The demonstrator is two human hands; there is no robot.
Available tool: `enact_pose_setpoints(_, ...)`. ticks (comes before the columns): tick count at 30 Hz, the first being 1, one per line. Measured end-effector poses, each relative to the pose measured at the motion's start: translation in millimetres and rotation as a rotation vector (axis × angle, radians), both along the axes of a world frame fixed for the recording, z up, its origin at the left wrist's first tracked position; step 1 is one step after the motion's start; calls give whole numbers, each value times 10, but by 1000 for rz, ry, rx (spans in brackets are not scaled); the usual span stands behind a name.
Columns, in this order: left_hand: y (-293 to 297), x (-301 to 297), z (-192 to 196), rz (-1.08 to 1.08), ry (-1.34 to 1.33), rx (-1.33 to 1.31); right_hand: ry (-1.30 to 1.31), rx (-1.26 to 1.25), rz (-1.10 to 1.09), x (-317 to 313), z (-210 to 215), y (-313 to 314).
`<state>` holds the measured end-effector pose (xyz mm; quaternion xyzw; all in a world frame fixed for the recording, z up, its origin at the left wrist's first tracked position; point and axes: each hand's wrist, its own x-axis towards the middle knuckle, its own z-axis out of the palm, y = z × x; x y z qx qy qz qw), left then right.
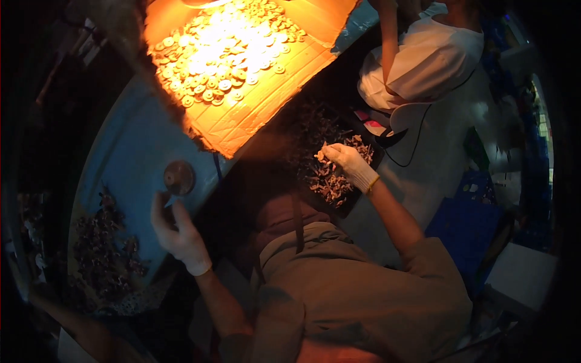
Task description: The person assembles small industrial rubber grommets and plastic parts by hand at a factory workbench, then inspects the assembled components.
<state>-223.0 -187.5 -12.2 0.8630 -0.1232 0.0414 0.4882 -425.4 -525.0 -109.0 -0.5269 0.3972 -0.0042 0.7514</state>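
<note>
My left hand [183, 241], in a white glove, hovers over the blue tabletop [136, 136]. Its thumb and forefinger are apart, with a gap between them and nothing visible in it. Just beyond the fingertips stands a round brown disc-like object [179, 177] with a small mark at its centre. My right hand [349, 162], also gloved in white, is closed in a pinch around a small pale piece [321, 156]. Below it, a dark tray [346, 210] holds many small, irregular pinkish-brown parts [331, 184]. The exact kind of these parts cannot be made out.
A lit cardboard sheet [254, 118] at the top bears many small round discs [212, 75]. More dark small parts [109, 248] lie heaped at the left. Another person in a white shirt [430, 57] sits at the upper right. A blue bag [466, 224] stands at the right.
</note>
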Motion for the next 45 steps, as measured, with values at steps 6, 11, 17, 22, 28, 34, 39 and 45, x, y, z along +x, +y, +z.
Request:
enact_pose_setpoints(6,-318,-583,-128,-769,-14,-32,-100,71,541,636,496,1000)
enact_pose_setpoints(11,95,-697,-270,-463,322,-310,13,34,550,940,813,1459)
enact_pose_setpoints(17,108,-541,-190,-176,807,-820,-533,-1180,701,1278,1099,1842)
enact_pose_setpoints(22,-95,-369,-64,25,812,-1233,-544,-1094,488,1487,1155,2000)
enact_pose_setpoints(28,-21,184,-21,60,317,-330,-357,-913,430,1981,1108,1747)
enact_pose_setpoints(34,-96,625,-319,-128,31,47,-333,-1137,568,2215,1104,1761)
enact_pose_setpoints(39,-56,682,-350,-214,88,38,-256,-1294,858,2339,1358,1764)
enact_pose_setpoints(45,32,715,-328,-196,110,214,-120,-1686,1163,2516,1405,1958)
